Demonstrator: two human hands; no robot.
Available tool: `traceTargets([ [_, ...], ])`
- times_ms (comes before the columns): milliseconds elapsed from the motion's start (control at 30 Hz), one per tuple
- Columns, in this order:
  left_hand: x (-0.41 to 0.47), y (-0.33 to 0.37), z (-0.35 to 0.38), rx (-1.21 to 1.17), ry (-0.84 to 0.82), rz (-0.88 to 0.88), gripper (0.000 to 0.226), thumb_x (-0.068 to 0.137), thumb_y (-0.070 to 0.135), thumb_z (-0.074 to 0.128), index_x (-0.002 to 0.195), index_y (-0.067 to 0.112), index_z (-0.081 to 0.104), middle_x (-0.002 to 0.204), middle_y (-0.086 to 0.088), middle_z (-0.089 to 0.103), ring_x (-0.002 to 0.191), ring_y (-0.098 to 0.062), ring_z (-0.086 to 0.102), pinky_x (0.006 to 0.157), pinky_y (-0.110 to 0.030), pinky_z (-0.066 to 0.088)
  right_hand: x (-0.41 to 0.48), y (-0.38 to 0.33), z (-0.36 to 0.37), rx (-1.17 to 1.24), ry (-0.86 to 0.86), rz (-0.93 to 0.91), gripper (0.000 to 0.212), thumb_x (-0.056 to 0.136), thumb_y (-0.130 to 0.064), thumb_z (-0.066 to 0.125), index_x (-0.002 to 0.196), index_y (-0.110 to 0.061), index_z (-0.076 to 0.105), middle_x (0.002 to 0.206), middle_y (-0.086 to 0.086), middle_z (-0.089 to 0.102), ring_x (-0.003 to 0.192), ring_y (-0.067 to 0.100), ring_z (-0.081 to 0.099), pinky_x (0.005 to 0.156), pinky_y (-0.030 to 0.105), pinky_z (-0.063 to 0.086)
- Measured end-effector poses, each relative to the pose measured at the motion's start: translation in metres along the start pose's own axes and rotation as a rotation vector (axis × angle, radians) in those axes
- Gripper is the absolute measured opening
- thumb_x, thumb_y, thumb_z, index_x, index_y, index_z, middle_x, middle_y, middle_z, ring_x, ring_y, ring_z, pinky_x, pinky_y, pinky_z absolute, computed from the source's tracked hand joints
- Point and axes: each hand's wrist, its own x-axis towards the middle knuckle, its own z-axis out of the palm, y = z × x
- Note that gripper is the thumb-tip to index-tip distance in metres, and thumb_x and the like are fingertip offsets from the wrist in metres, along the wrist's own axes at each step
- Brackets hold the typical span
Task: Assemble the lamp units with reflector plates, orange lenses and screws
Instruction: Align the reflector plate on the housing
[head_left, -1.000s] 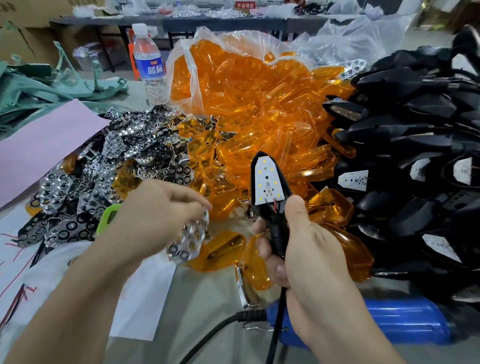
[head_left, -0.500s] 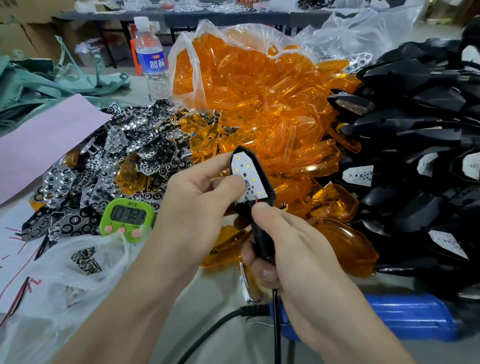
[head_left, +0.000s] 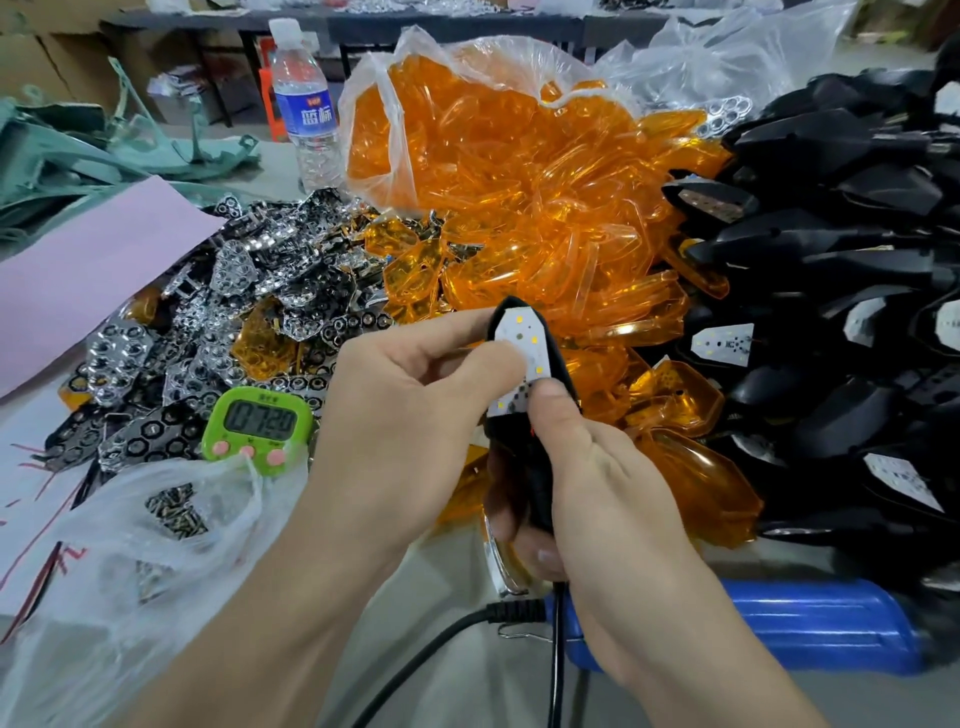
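Both hands are closed on the same piece, held together over the middle of the table. The right hand is wrapped round the stem of a black lamp unit, holding it upright with its white dotted board facing up. Its thumb lies across the board's lower end. The left hand pinches the head of the lamp unit, forefinger along the far edge and thumb flat on the board. The thumb hides the middle of the board, so I cannot tell whether a plate sits beneath it.

Just behind the hands, a heap of orange lenses spills out of a clear bag. The hands block the view of the nearest ones. To the left lies a pile of shiny reflector plates with a few lenses mixed in. A green timer stands at the pile's near edge. A thin bag of screws overlaps the timer's lower rim and lies just beside the left forearm. To the right, black housings are stacked high, some showing white boards. A blue cylinder lies on the table under the right wrist, with a black cable running from it. Farther back are a water bottle and a pink sheet.
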Motion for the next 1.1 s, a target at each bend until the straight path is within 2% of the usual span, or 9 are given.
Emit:
traceTargets([
  [67, 0.0, -0.003, 0.003, 0.013, 0.063, 0.006, 0.017, 0.089, 0.016, 0.063, 0.083, 0.011, 0.078, 0.07, -0.027, 0.063, 0.05, -0.043, 0.048, 0.039, -0.048, 0.045, 0.002, 0.013, -0.007, -0.054, -0.011, -0.04, 0.044, 0.099, -0.053, 0.048, 0.07, -0.025, 0.067, 0.057, 0.009, 0.061, 0.036, 0.007, 0.04, 0.04, 0.018, 0.031],
  [167, 0.003, -0.006, 0.003, 0.035, 0.184, 0.01, 0.017, 0.086, 0.019, 0.064, 0.083, 0.011, 0.078, 0.078, -0.033, 0.063, 0.057, -0.05, 0.051, 0.043, -0.054, 0.043, 0.012, 0.004, -0.007, 0.01, -0.161, 0.03, 0.023, 0.09, -0.022, 0.064, 0.071, -0.035, 0.07, 0.062, 0.006, 0.06, 0.042, 0.01, 0.04, 0.043, 0.021, 0.031],
  [233, 0.006, -0.006, 0.001, -0.033, 0.257, -0.011, 0.017, 0.088, 0.014, 0.065, 0.082, 0.012, 0.08, 0.07, -0.023, 0.068, 0.051, -0.033, 0.056, 0.044, -0.039, 0.046, 0.009, 0.006, -0.009, 0.048, -0.229, 0.051, 0.028, 0.078, -0.011, 0.06, 0.094, -0.029, 0.073, 0.069, 0.006, 0.061, 0.047, 0.014, 0.043, 0.044, 0.021, 0.034],
  [300, 0.01, -0.005, -0.004, -0.122, 0.335, -0.055, 0.024, 0.092, 0.006, 0.066, 0.078, 0.017, 0.083, 0.065, -0.006, 0.07, 0.049, -0.018, 0.06, 0.043, -0.025, 0.048, 0.009, 0.006, -0.01, 0.006, -0.205, 0.059, 0.032, 0.084, 0.0, 0.057, 0.108, -0.019, 0.069, 0.073, 0.006, 0.064, 0.049, 0.015, 0.044, 0.044, 0.021, 0.034],
  [400, 0.016, -0.003, -0.013, -0.172, 0.362, -0.106, 0.034, 0.094, 0.004, 0.065, 0.073, 0.023, 0.084, 0.068, -0.001, 0.073, 0.053, -0.014, 0.064, 0.045, -0.025, 0.053, 0.011, 0.007, -0.01, 0.008, -0.189, 0.093, 0.027, 0.096, 0.007, 0.05, 0.111, -0.01, 0.063, 0.068, 0.012, 0.062, 0.045, 0.013, 0.038, 0.044, 0.023, 0.026],
  [600, 0.022, -0.001, -0.027, -0.203, 0.386, -0.135, 0.035, 0.095, 0.005, 0.065, 0.07, 0.021, 0.083, 0.069, 0.0, 0.074, 0.057, -0.012, 0.066, 0.048, -0.022, 0.053, 0.007, 0.011, -0.006, -0.105, -0.211, 0.035, 0.025, 0.105, -0.009, 0.048, 0.103, -0.02, 0.07, 0.05, 0.0, 0.048, 0.04, 0.004, 0.036, 0.042, 0.012, 0.03],
  [867, 0.023, -0.005, -0.025, -0.218, 0.405, -0.148, 0.042, 0.096, 0.005, 0.065, 0.066, 0.027, 0.083, 0.072, -0.002, 0.077, 0.061, -0.014, 0.072, 0.053, -0.025, 0.057, 0.008, 0.008, -0.008, -0.057, -0.183, 0.139, 0.024, 0.105, -0.015, 0.051, 0.101, -0.011, 0.074, 0.045, 0.0, 0.037, 0.036, 0.009, 0.027, 0.037, 0.019, 0.02],
  [967, 0.024, -0.007, -0.028, -0.217, 0.421, -0.15, 0.037, 0.095, 0.005, 0.065, 0.067, 0.022, 0.083, 0.071, -0.001, 0.076, 0.063, -0.016, 0.071, 0.054, -0.026, 0.058, 0.007, 0.003, -0.014, -0.138, -0.255, 0.154, 0.033, 0.105, -0.023, 0.051, 0.09, -0.011, 0.078, 0.044, 0.004, 0.039, 0.038, 0.013, 0.025, 0.039, 0.021, 0.02],
  [1100, 0.031, -0.008, -0.041, -0.245, 0.485, -0.183, 0.039, 0.095, 0.009, 0.066, 0.064, 0.025, 0.082, 0.08, -0.006, 0.078, 0.076, -0.021, 0.076, 0.064, -0.029, 0.063, 0.005, -0.007, -0.025, -0.236, -0.394, 0.182, 0.045, 0.106, -0.035, 0.045, 0.09, -0.013, 0.082, 0.045, 0.006, 0.045, 0.042, 0.014, 0.033, 0.046, 0.024, 0.028],
])
